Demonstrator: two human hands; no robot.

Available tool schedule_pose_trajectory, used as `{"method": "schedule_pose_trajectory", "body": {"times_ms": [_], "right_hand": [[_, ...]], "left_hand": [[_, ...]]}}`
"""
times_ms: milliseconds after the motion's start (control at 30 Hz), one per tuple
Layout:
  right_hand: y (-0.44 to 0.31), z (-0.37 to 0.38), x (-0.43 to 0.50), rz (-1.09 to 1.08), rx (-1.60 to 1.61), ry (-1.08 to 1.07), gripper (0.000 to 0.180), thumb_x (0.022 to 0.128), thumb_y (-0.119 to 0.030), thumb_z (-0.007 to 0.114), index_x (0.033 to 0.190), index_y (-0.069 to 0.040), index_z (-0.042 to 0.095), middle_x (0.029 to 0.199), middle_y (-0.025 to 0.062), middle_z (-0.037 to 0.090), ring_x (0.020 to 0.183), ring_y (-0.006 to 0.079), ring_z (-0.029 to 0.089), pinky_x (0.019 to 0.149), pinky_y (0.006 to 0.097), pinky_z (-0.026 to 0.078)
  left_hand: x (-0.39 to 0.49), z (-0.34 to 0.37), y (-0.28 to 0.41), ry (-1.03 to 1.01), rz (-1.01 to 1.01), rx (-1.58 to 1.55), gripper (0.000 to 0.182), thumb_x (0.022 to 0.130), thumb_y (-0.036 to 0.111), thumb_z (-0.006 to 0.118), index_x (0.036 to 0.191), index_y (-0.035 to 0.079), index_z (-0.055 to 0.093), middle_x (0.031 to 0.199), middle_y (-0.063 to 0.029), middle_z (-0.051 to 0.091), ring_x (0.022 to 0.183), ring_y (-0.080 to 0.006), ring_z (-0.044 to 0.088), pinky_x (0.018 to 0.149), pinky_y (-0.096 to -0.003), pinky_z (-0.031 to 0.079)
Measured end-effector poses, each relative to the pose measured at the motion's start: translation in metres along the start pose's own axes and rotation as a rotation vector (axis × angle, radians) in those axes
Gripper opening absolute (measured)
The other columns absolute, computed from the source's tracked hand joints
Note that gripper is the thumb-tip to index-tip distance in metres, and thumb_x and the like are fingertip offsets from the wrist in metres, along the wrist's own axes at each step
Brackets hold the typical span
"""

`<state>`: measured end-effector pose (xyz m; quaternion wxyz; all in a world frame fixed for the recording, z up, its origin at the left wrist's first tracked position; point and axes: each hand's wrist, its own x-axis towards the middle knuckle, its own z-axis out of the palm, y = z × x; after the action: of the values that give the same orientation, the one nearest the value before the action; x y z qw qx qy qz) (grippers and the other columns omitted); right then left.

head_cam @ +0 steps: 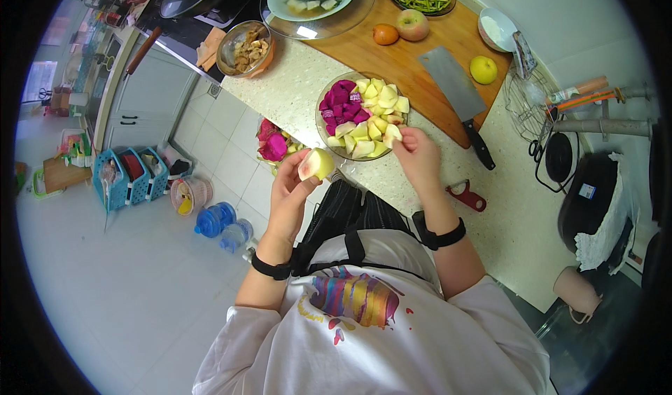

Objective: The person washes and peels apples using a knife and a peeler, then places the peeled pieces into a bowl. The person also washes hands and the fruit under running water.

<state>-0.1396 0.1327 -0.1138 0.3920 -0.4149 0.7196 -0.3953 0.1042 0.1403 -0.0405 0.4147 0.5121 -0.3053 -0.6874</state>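
Observation:
My left hand (292,177) holds a large peeled piece of pale fruit (316,165), perhaps apple or peach, with a reddish patch on its cut face. Between the thumb and fingers of my right hand (418,156) is a small pale fruit chunk (392,135), at the near right rim of a glass bowl (321,124). Magenta dragon fruit cubes (342,106) fill the bowl's left part. Pale yellow fruit chunks (386,96) take up the right and near parts. Dragon fruit peel (273,145) and other peelings lie below the counter edge, beyond my left hand.
A cleaver (452,82) lies on the wooden cutting board (357,53), its handle over the edge. An apple (412,25), an orange fruit (385,34) and a yellow fruit (483,70) sit there too. A red peeler (467,195) rests right of my right hand. A bowl of brown food (245,49) stands left.

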Motion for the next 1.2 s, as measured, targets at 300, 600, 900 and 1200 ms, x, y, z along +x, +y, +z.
{"method": "schedule_pose_trajectory", "body": {"times_ms": [300, 600, 900, 1200], "right_hand": [[-0.016, -0.009, 0.001, 0.205, 0.098, -0.066, 0.028, 0.083, -0.01, 0.073, 0.104, 0.0, 0.058, 0.086, 0.0079, 0.062, 0.071, 0.014, 0.065, 0.059, 0.0227, 0.052], [0.007, -0.075, -0.006, -0.193, -0.944, 0.452, 0.046, 0.079, -0.015, 0.069, 0.118, -0.004, 0.049, 0.114, 0.0132, 0.055, 0.111, 0.0287, 0.051, 0.096, 0.0425, 0.041], [0.03, -0.115, 0.02, 0.164, -0.91, 0.132, 0.041, 0.081, -0.013, 0.062, 0.12, -0.004, 0.05, 0.099, 0.019, 0.063, 0.089, 0.0349, 0.063, 0.077, 0.0426, 0.05], [-0.047, -0.096, -0.094, -0.14, -0.19, -0.062, 0.031, 0.089, -0.028, 0.065, 0.075, -0.002, 0.054, 0.057, 0.0149, 0.051, 0.048, 0.0264, 0.054, 0.048, 0.0348, 0.041]], "left_hand": [[-0.003, -0.006, -0.008, -0.082, 0.011, -0.151, 0.054, 0.081, -0.001, 0.063, 0.133, 0.001, 0.047, 0.126, -0.0073, 0.055, 0.119, -0.0175, 0.051, 0.104, -0.0318, 0.038], [0.003, 0.001, 0.0, -0.176, 0.037, -0.062, 0.062, 0.08, -0.004, 0.069, 0.136, -0.002, 0.044, 0.127, -0.0081, 0.058, 0.115, -0.0156, 0.057, 0.097, -0.0275, 0.045], [0.015, 0.025, 0.003, -0.144, 0.156, 0.139, 0.062, 0.076, 0.0, 0.075, 0.131, -0.002, 0.048, 0.12, -0.0056, 0.06, 0.107, -0.0123, 0.058, 0.092, -0.0263, 0.043], [0.037, 0.048, -0.004, -0.006, 0.162, 0.341, 0.053, 0.075, 0.01, 0.078, 0.122, -0.001, 0.056, 0.107, -0.0036, 0.066, 0.096, -0.0094, 0.06, 0.08, -0.0226, 0.044]]}}
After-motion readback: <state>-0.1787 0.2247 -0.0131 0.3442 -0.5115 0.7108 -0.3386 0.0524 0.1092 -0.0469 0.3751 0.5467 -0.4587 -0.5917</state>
